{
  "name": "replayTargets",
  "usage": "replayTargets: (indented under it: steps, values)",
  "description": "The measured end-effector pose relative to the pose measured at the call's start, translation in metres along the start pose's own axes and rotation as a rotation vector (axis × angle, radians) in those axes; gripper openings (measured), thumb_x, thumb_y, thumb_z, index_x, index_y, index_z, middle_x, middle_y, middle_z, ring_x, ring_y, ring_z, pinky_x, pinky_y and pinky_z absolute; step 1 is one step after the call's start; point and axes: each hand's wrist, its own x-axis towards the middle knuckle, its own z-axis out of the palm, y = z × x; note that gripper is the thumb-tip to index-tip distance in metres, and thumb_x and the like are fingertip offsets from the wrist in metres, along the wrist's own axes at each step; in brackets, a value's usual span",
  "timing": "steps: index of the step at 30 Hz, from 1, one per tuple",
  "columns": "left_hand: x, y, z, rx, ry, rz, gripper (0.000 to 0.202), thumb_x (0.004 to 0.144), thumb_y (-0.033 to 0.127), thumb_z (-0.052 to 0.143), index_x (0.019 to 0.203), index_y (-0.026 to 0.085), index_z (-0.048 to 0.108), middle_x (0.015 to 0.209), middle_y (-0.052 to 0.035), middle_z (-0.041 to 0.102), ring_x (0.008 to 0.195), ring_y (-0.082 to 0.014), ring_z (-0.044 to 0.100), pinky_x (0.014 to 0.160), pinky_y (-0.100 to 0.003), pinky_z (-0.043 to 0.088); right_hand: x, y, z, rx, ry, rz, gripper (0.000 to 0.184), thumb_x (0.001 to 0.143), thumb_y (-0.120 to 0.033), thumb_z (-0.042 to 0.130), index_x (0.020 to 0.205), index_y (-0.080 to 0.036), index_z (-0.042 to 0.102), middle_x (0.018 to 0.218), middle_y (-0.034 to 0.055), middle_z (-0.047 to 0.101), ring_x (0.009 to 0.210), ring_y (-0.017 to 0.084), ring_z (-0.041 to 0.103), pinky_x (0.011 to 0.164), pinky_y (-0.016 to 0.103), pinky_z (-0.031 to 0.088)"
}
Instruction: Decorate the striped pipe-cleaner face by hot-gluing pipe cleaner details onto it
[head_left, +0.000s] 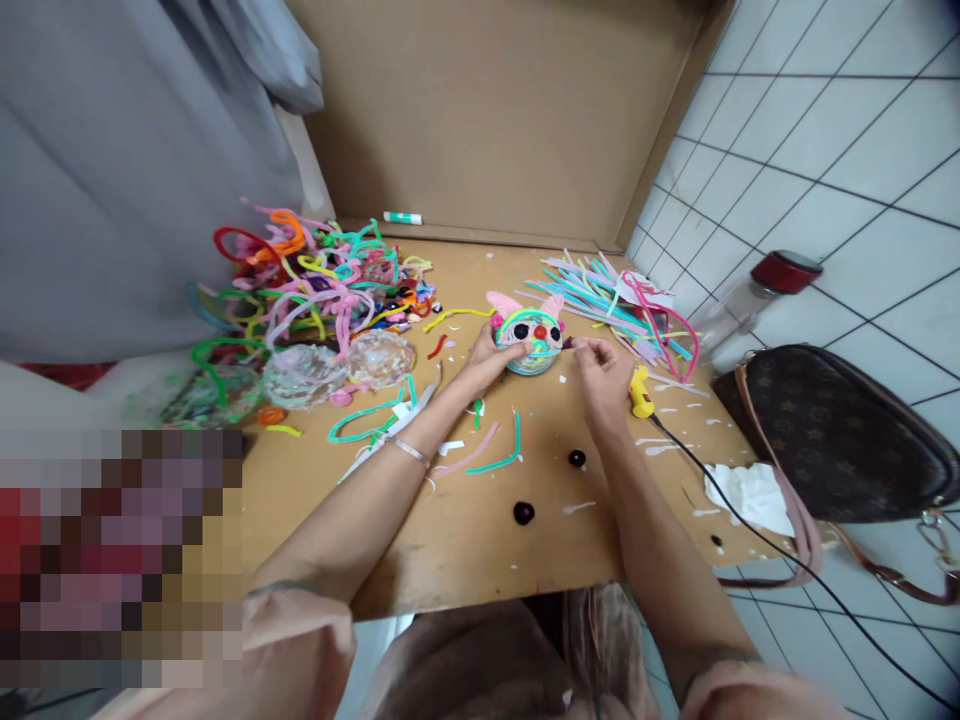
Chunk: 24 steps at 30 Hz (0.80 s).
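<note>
My left hand [489, 360] is closed around the left side of a round craft figure [534, 362] above the middle of the table. The figure has pink ears, black eyes, a red nose and a clear, greenish body wound with coloured strands. At its right side my right hand [604, 372] pinches a short dark strip [568, 343] between thumb and finger; its exact kind is too small to tell. Beside the right hand lies a yellow glue gun [641, 393] with a black cord. Nearer to me on the table are two small black round pieces, one [577, 458] behind the other [523, 513].
A tangled heap of pipe cleaners [315, 270] with clear plastic balls [380, 357] covers the left side. Straight pipe cleaners [600, 295] lie at back right. A glue stick [403, 218], a red-capped bottle [772, 285] and a brown bag [847, 430] border the work area.
</note>
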Motion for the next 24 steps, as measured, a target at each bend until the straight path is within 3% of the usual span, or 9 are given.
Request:
replayTargets:
  steps: [3, 7, 10, 13, 19, 24]
  values:
    - [-0.001, 0.004, 0.0, -0.002, 0.004, -0.022, 0.079, 0.058, 0.039, 0.087, 0.128, 0.017, 0.057, 0.132, -0.014, 0.069, 0.121, -0.0316, 0.066, 0.108, -0.049, 0.051, -0.002, 0.012, -0.026, -0.177, 0.085, -0.05, 0.03, 0.08, -0.043, 0.054, 0.08, -0.018, 0.071, 0.07, 0.0043, 0.069, 0.068, 0.02, 0.061, 0.07, 0.033, 0.051]
    - [-0.003, 0.009, 0.001, 0.01, 0.017, -0.032, 0.077, 0.055, 0.038, 0.088, 0.123, 0.017, 0.059, 0.126, -0.0142, 0.071, 0.117, -0.0328, 0.067, 0.107, -0.051, 0.052, -0.005, 0.023, -0.062, -0.55, 0.132, -0.111, 0.034, 0.088, -0.034, 0.047, 0.098, -0.014, 0.073, 0.098, 0.0141, 0.074, 0.088, 0.025, 0.066, 0.086, 0.039, 0.052]
    - [-0.005, 0.013, 0.003, 0.012, 0.007, -0.05, 0.072, 0.056, 0.04, 0.087, 0.119, 0.018, 0.061, 0.123, -0.0126, 0.072, 0.117, -0.0334, 0.067, 0.109, -0.052, 0.051, -0.005, 0.026, -0.074, -0.919, 0.053, -0.079, 0.04, 0.095, -0.035, 0.048, 0.116, -0.008, 0.07, 0.119, 0.0234, 0.069, 0.11, 0.033, 0.065, 0.097, 0.045, 0.048]
    - [-0.007, 0.017, 0.004, 0.007, 0.004, -0.063, 0.07, 0.056, 0.042, 0.087, 0.116, 0.02, 0.061, 0.12, -0.0109, 0.074, 0.116, -0.0331, 0.068, 0.109, -0.052, 0.051, -0.004, 0.033, -0.074, -1.119, -0.041, 0.02, 0.044, 0.097, -0.041, 0.052, 0.119, -0.006, 0.067, 0.12, 0.0262, 0.068, 0.112, 0.036, 0.065, 0.095, 0.045, 0.048]
    - [-0.009, 0.018, 0.004, 0.052, -0.011, -0.062, 0.068, 0.058, 0.042, 0.086, 0.118, 0.021, 0.06, 0.123, -0.0121, 0.072, 0.118, -0.0334, 0.066, 0.109, -0.054, 0.051, 0.006, 0.058, -0.072, -1.056, -0.015, 0.007, 0.041, 0.089, -0.042, 0.065, 0.112, -0.008, 0.07, 0.112, 0.0248, 0.072, 0.105, 0.035, 0.068, 0.085, 0.041, 0.05]
    - [-0.009, 0.018, 0.002, 0.053, -0.013, -0.075, 0.072, 0.059, 0.043, 0.086, 0.121, 0.019, 0.058, 0.126, -0.0125, 0.071, 0.12, -0.032, 0.066, 0.109, -0.05, 0.05, 0.013, 0.064, -0.08, -0.863, -0.026, 0.113, 0.027, 0.081, -0.036, 0.064, 0.097, -0.017, 0.075, 0.09, 0.0143, 0.075, 0.085, 0.029, 0.07, 0.073, 0.036, 0.048]
